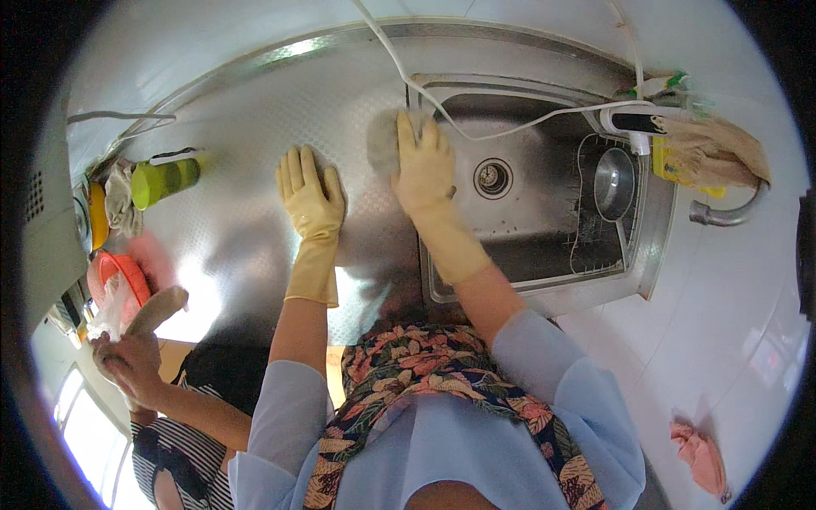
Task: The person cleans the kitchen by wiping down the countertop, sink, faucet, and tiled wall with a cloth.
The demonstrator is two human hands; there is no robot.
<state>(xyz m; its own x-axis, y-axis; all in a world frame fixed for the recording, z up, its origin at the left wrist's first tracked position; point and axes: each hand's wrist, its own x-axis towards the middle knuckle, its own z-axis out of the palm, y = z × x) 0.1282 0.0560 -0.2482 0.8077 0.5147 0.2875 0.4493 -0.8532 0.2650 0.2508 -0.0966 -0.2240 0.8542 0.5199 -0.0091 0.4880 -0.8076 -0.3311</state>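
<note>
My left hand point(310, 191), in a pale yellow rubber glove, lies flat on the patterned stainless steel counter point(236, 127). Its fingers point away from me and hold nothing. My right hand point(426, 169), gloved alike, is at the left rim of the steel sink point(529, 223). Under its fingers is a grey cloth or pad point(382, 141), blurred and partly covered by the hand. A round drain point(493, 178) is in the sink floor. At the sink's right side a wire rack point(583, 255) holds a metal ladle or small pan point(615, 185).
A white hose point(497, 135) crosses the sink. Right of it are a tap spout point(727, 213) and a brown cloth point(714, 146). At left stand a green cup point(166, 182), a grey rag point(122, 197) and a red basket point(131, 274). Another person's hand point(131, 366) holds a long pale object point(159, 309).
</note>
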